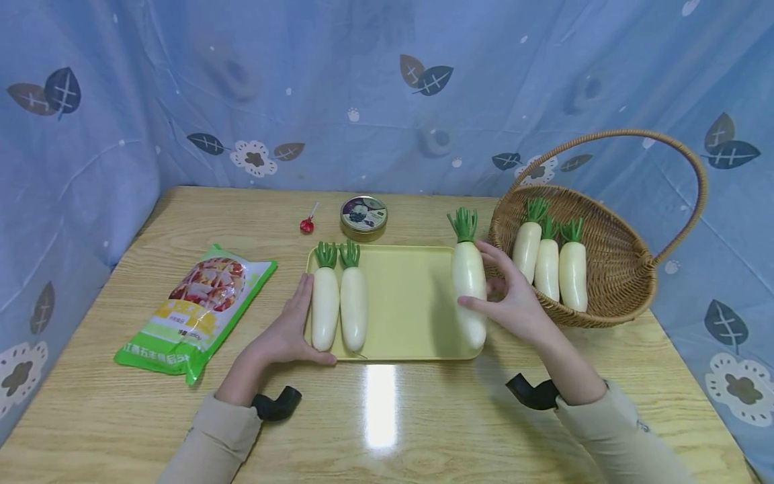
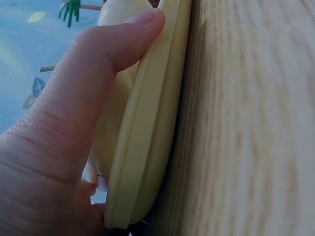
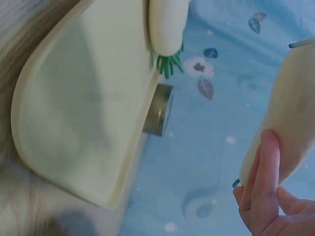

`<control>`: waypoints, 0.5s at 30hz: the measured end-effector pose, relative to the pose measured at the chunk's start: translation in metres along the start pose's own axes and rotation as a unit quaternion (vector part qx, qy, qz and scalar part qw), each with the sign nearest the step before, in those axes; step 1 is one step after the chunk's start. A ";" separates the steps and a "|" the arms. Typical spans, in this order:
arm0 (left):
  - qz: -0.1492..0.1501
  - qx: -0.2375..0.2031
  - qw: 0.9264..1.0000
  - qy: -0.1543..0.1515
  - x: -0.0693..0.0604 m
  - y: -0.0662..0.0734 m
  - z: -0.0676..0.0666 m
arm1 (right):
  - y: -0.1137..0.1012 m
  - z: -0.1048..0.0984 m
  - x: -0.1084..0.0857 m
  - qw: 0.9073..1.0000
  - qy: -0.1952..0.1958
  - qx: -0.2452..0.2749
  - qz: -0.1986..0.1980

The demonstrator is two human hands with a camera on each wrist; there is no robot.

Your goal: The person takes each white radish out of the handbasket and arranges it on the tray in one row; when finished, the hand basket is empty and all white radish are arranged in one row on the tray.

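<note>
In the head view my right hand holds a white radish with a green top above the right end of the yellow tray. The right wrist view shows its fingers against the side of this radish. My left hand grips the tray's near left corner. Its thumb lies on the near rim in the left wrist view, while its fingers run along the left side. Two white radishes, one at the left edge and one beside it, lie side by side in the tray, tops pointing away.
A wicker basket with a tall handle stands at the right, holding three white radishes. Behind the tray are a round tin and a red lollipop. A green-and-white food bag lies at the left.
</note>
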State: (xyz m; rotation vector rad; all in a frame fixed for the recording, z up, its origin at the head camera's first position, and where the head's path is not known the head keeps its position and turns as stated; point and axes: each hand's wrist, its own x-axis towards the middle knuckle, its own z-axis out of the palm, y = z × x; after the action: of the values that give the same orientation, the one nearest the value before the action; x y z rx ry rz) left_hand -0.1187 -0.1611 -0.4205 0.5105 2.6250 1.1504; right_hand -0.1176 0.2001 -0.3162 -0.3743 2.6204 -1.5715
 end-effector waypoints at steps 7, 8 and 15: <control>0.000 0.002 1.000 0.001 0.000 -0.001 0.000 | 0.001 0.015 0.006 0.999 -0.005 0.032 -0.004; 0.000 0.002 1.000 0.002 0.000 -0.002 0.000 | 0.001 0.017 0.006 0.999 -0.006 0.036 -0.002; 0.000 0.001 1.000 0.002 0.000 -0.002 0.001 | 0.004 0.031 0.010 0.999 -0.013 0.050 0.003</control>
State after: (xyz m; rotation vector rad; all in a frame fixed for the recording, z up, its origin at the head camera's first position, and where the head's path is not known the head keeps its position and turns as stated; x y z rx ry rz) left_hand -0.1191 -0.1616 -0.4223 0.5096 2.6300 1.1488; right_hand -0.1226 0.1725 -0.3342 -0.3759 2.5091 -1.6767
